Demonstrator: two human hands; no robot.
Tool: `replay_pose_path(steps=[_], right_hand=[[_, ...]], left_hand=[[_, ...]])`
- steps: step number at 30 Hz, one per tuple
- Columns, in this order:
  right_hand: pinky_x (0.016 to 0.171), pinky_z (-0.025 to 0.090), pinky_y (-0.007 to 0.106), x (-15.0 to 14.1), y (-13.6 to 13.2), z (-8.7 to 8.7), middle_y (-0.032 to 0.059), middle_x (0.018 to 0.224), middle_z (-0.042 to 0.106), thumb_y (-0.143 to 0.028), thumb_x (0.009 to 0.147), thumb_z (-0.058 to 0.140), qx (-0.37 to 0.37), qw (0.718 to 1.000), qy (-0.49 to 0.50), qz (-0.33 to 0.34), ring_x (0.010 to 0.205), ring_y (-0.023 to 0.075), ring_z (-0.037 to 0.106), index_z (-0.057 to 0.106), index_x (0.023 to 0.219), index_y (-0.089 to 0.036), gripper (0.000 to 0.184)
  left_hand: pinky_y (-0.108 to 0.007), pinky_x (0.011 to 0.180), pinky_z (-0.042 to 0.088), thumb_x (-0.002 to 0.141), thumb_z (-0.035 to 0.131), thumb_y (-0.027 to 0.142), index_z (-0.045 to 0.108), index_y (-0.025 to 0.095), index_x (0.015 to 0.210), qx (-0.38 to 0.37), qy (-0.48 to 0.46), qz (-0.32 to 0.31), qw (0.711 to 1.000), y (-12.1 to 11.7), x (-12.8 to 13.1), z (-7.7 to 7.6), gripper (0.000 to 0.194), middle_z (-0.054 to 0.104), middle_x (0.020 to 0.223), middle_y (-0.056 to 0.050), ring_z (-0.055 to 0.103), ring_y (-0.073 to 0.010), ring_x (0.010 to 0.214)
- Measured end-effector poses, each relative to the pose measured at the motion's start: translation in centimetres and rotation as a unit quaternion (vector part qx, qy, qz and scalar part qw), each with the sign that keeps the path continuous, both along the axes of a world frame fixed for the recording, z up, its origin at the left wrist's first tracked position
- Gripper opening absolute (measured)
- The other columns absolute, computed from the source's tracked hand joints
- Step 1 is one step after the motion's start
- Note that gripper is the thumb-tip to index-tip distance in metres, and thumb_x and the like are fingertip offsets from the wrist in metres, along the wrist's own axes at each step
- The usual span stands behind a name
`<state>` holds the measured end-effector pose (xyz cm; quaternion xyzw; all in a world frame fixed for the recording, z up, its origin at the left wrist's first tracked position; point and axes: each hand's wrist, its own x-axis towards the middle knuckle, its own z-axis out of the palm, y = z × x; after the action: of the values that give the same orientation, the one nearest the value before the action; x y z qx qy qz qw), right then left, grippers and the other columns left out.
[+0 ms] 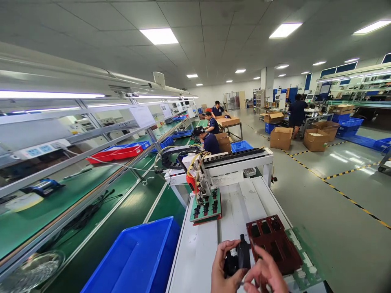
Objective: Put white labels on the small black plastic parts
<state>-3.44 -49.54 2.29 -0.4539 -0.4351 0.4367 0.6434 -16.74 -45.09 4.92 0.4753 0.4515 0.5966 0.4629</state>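
Observation:
My left hand (224, 266) holds a small black plastic part (238, 258) at the bottom of the view, fingers curled round it. My right hand (266, 274) meets it from the right, fingertips pinched at the part's lower edge. Just beyond my hands a dark red fixture tray (273, 242) with several pockets lies on the white machine table (238, 207). Further back a green fixture plate (206, 207) with black parts sits under the head of an automatic machine (200, 179).
A blue bin (137, 258) stands left of the table on a green conveyor line (100, 219). Red trays (117, 153) sit on the shelf. People work further along the line and at cardboard boxes (281, 138) on the right floor.

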Motion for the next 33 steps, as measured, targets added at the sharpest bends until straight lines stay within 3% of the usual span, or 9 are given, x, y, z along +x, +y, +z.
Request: replay_pose_path(steps=[4, 8, 16, 21, 28, 33], right_hand=[[0.058, 0.034, 0.030, 2.5, 1.0, 3.4, -0.0025, 0.073, 0.068, -0.058, 0.085, 0.080, -0.056, 0.995, 0.087, 0.015, 0.060, 0.0175, 0.052, 0.038, 0.156, -0.023, 0.089], [0.063, 0.032, 0.031, 3.2, 1.6, 5.1, -0.0044, 0.074, 0.066, -0.058, 0.083, 0.081, -0.082, 0.990, 0.080, 0.078, 0.063, 0.0172, 0.051, 0.034, 0.158, -0.021, 0.096], [0.069, 0.037, 0.035, 2.6, 1.9, 5.2, -0.0051, 0.074, 0.066, -0.051, 0.084, 0.079, -0.082, 0.992, 0.033, 0.087, 0.068, 0.0197, 0.056, 0.027, 0.161, -0.020, 0.098], [0.069, 0.039, 0.035, 2.6, 1.9, 5.2, -0.0051, 0.074, 0.065, -0.048, 0.083, 0.079, -0.086, 0.993, 0.026, 0.079, 0.068, 0.0200, 0.057, 0.028, 0.161, -0.019, 0.097], [0.064, 0.040, 0.033, 2.2, 1.7, 5.3, -0.0044, 0.072, 0.067, -0.050, 0.083, 0.079, -0.080, 0.996, 0.016, 0.043, 0.065, 0.0196, 0.057, 0.033, 0.160, -0.020, 0.095], [0.054, 0.037, 0.030, 0.9, 0.8, 4.1, -0.0041, 0.070, 0.070, -0.047, 0.089, 0.078, -0.030, 0.997, -0.066, -0.034, 0.051, 0.0157, 0.047, 0.037, 0.159, -0.025, 0.084]], left_hand=[[-0.040, 0.092, 0.063, 0.058, 0.096, 0.032, 0.067, 0.024, 0.104, 0.049, -0.027, 0.037, 0.998, -0.7, 0.5, 0.6, 0.054, 0.081, 0.113, -0.011, 0.075, -0.0340, 0.114], [-0.043, 0.095, 0.064, 0.060, 0.099, 0.040, 0.068, 0.026, 0.101, 0.068, -0.023, 0.033, 0.997, -1.3, 1.0, 1.2, 0.053, 0.081, 0.110, -0.009, 0.076, -0.0336, 0.114], [-0.041, 0.100, 0.062, 0.064, 0.099, 0.035, 0.069, 0.027, 0.101, 0.061, -0.028, 0.029, 0.997, -1.6, 1.0, 1.6, 0.048, 0.081, 0.113, -0.007, 0.073, -0.0302, 0.117], [-0.045, 0.102, 0.061, 0.063, 0.099, 0.037, 0.070, 0.026, 0.100, 0.062, -0.023, 0.031, 0.997, -1.6, 1.0, 1.9, 0.049, 0.080, 0.113, -0.009, 0.073, -0.0325, 0.118], [-0.044, 0.100, 0.061, 0.064, 0.098, 0.040, 0.069, 0.026, 0.100, 0.072, -0.020, 0.038, 0.997, -1.6, 1.1, 1.7, 0.048, 0.080, 0.113, -0.009, 0.072, -0.0321, 0.118], [-0.047, 0.102, 0.061, 0.066, 0.097, 0.043, 0.068, 0.026, 0.099, 0.077, -0.009, 0.036, 0.996, -1.5, 0.8, 1.3, 0.047, 0.080, 0.113, -0.010, 0.073, -0.0337, 0.118]])
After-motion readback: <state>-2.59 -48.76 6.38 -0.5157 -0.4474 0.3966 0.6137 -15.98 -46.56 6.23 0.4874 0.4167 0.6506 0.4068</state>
